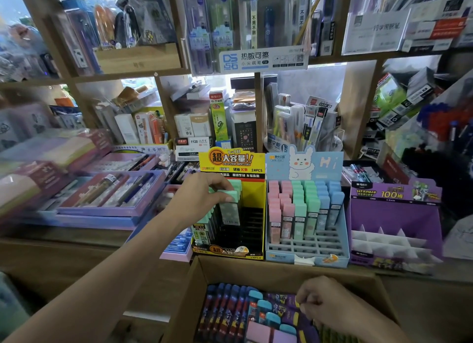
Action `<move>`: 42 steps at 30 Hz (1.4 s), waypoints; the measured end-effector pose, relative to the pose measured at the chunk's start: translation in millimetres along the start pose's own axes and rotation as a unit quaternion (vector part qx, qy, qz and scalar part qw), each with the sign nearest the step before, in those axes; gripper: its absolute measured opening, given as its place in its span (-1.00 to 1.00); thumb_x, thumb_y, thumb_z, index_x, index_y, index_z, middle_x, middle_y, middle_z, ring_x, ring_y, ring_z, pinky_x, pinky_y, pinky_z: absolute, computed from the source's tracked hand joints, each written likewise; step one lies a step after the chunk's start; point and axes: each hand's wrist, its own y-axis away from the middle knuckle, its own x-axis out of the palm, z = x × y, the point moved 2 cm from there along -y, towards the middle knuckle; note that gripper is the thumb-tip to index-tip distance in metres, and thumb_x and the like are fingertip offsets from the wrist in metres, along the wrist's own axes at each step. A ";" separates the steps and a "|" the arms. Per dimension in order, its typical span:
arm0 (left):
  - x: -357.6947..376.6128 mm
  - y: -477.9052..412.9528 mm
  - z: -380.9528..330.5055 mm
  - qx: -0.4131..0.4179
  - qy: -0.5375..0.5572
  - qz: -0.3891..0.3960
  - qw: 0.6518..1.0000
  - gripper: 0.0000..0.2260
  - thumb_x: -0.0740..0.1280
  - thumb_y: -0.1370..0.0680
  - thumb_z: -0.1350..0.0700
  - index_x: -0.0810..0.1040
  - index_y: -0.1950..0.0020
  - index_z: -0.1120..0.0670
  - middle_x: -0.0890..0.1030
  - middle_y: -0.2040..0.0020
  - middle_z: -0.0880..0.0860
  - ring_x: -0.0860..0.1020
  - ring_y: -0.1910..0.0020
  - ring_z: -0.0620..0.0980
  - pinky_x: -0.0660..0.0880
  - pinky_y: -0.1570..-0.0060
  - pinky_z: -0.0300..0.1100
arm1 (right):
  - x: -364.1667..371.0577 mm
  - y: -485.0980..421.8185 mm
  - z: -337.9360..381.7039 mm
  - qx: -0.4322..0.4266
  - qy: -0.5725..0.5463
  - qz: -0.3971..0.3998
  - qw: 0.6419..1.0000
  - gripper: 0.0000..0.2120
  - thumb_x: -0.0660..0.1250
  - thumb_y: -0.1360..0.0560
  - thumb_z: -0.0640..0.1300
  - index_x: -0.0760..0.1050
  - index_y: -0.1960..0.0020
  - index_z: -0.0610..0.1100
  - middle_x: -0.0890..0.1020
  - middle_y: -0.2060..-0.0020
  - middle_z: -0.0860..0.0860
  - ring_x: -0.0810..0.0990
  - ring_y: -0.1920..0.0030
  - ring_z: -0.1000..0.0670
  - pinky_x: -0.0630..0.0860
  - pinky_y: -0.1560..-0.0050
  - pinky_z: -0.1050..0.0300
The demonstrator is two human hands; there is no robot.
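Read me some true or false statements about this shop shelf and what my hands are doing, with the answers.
1. The left hand grips a green case in the yellow display. True.
2. The right hand is in the cardboard box. True.
3. The purple display is full of cases. False: its dividers stand around bare slots.
4. The blue display holds pink, green and blue cases. True.
5. The yellow display stands right of the blue display. False: in the view it stands to its left.
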 end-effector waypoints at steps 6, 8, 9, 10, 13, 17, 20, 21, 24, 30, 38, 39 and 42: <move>1.9 1.5 5.8 0.017 -0.041 -0.016 0.999 -0.82 0.55 -0.45 0.10 0.73 -0.04 0.07 0.65 0.04 -0.03 0.58 0.06 -0.09 0.52 0.01 -0.17 | 0.7 -2.6 -2.8 -0.001 -0.003 -0.001 1.000 -0.96 0.44 -0.54 -0.03 0.67 0.04 0.04 0.75 0.22 0.13 0.72 0.21 0.15 0.57 0.20 0.33; 3.9 2.6 6.8 0.012 -0.037 -0.024 0.999 -0.81 0.57 -0.43 0.09 0.70 -0.02 0.04 0.66 0.08 -0.07 0.57 0.09 -0.19 0.54 0.03 -0.17 | 0.8 -3.6 -3.2 -0.001 -0.001 0.001 1.000 -0.96 0.44 -0.54 -0.03 0.67 0.04 0.05 0.75 0.21 0.13 0.72 0.20 0.16 0.57 0.19 0.34; 4.9 2.7 6.6 0.009 -0.040 -0.027 0.999 -0.81 0.57 -0.42 0.08 0.68 0.01 0.02 0.65 0.11 -0.09 0.57 0.10 -0.22 0.54 0.05 -0.18 | 1.0 -3.8 -3.3 -0.001 -0.001 0.002 1.000 -0.96 0.44 -0.55 -0.03 0.67 0.04 0.05 0.75 0.21 0.13 0.72 0.20 0.16 0.57 0.19 0.34; 5.8 2.2 5.9 0.009 -0.048 -0.028 0.998 -0.82 0.58 -0.41 0.07 0.66 0.05 0.01 0.65 0.14 -0.10 0.57 0.11 -0.21 0.55 0.06 -0.15 | 1.1 -4.2 -3.3 0.000 -0.001 0.004 1.000 -0.96 0.43 -0.55 -0.03 0.67 0.04 0.05 0.75 0.21 0.13 0.72 0.20 0.16 0.58 0.19 0.33; 7.2 0.2 1.4 0.018 -0.086 -0.025 0.996 -0.88 0.55 -0.44 0.05 0.67 0.09 0.00 0.67 0.13 -0.10 0.59 0.06 -0.09 0.56 -0.05 -0.02 | 1.1 -5.0 -3.7 0.004 -0.003 0.006 1.000 -0.95 0.43 -0.55 -0.04 0.67 0.03 0.04 0.75 0.20 0.13 0.72 0.20 0.15 0.60 0.17 0.29; 7.4 3.4 -2.1 0.036 -0.130 -0.031 0.990 -0.92 0.50 -0.49 0.05 0.68 0.05 0.00 0.67 0.05 -0.08 0.56 -0.04 0.00 0.49 -0.16 0.07 | 1.4 -4.4 -3.7 0.003 -0.005 0.008 1.000 -0.95 0.42 -0.56 -0.04 0.66 0.02 0.05 0.76 0.19 0.12 0.73 0.18 0.13 0.63 0.14 0.25; 5.2 11.1 -5.3 0.041 -0.151 -0.042 0.987 -0.90 0.47 -0.52 0.05 0.70 -0.02 0.01 0.64 -0.04 -0.02 0.51 -0.13 0.04 0.43 -0.20 0.05 | 2.4 -1.6 -2.7 -0.014 -0.013 0.000 1.000 -0.93 0.39 -0.58 -0.09 0.65 0.00 0.04 0.76 0.19 0.07 0.73 0.18 0.08 0.64 0.09 0.17; 4.8 15.5 -7.4 0.041 -0.155 -0.050 0.986 -0.88 0.46 -0.53 0.07 0.70 -0.05 0.02 0.63 -0.07 -0.01 0.50 -0.15 0.05 0.42 -0.22 0.04 | 2.7 -0.4 -1.7 -0.021 -0.022 -0.005 1.000 -0.93 0.39 -0.58 -0.10 0.65 0.00 0.03 0.76 0.19 0.05 0.73 0.18 0.05 0.64 0.09 0.15; 5.9 40.6 -19.7 0.059 -0.134 -0.104 0.984 -0.88 0.46 -0.53 0.16 0.70 -0.05 0.05 0.61 -0.04 -0.01 0.50 -0.12 0.02 0.40 -0.19 -0.12 | 5.2 3.7 3.0 -0.040 -0.050 -0.017 0.998 -0.92 0.39 -0.59 -0.09 0.65 0.00 0.04 0.74 0.17 0.00 0.72 0.18 0.03 0.65 0.10 0.10; 32.1 121.7 -42.9 0.065 0.008 -0.105 0.992 -0.90 0.41 -0.52 0.16 0.65 0.03 -0.03 0.57 0.04 -0.18 0.54 -0.01 -0.19 0.39 0.03 -0.46 | 11.3 11.1 15.3 -0.072 -0.041 -0.044 0.996 -0.93 0.40 -0.58 -0.05 0.63 -0.02 0.11 0.72 0.16 0.07 0.70 0.18 0.14 0.62 0.15 0.22; 112.9 181.5 -9.4 -0.172 0.063 0.146 0.972 -0.71 0.46 -0.49 -0.01 0.46 -0.08 -0.32 0.56 -0.03 -0.24 0.57 -0.04 -0.23 0.56 -0.08 -0.24 | 30.3 28.1 25.8 -0.048 0.072 -0.015 0.996 -0.75 0.44 -0.53 0.01 0.58 -0.21 0.10 0.66 0.02 0.17 0.65 0.07 0.19 0.66 -0.01 0.15; 117.7 186.1 -6.1 -0.192 0.054 0.176 0.964 -0.71 0.46 -0.47 -0.05 0.45 -0.09 -0.30 0.56 -0.04 -0.22 0.56 -0.06 -0.22 0.56 -0.10 -0.19 | 34.4 30.7 25.2 -0.034 0.087 -0.015 0.996 -0.70 0.45 -0.52 0.02 0.55 -0.24 0.08 0.65 0.00 0.16 0.63 0.05 0.19 0.64 -0.02 0.15; 126.3 197.9 -1.0 -0.229 0.020 0.250 0.941 -0.75 0.44 -0.42 -0.15 0.46 -0.02 -0.20 0.57 -0.01 -0.18 0.56 -0.04 -0.15 0.55 -0.07 -0.14 | 45.6 39.8 22.7 0.007 0.100 -0.018 0.995 -0.65 0.46 -0.49 0.02 0.49 -0.24 0.08 0.66 0.01 0.10 0.64 0.03 0.10 0.61 0.03 0.12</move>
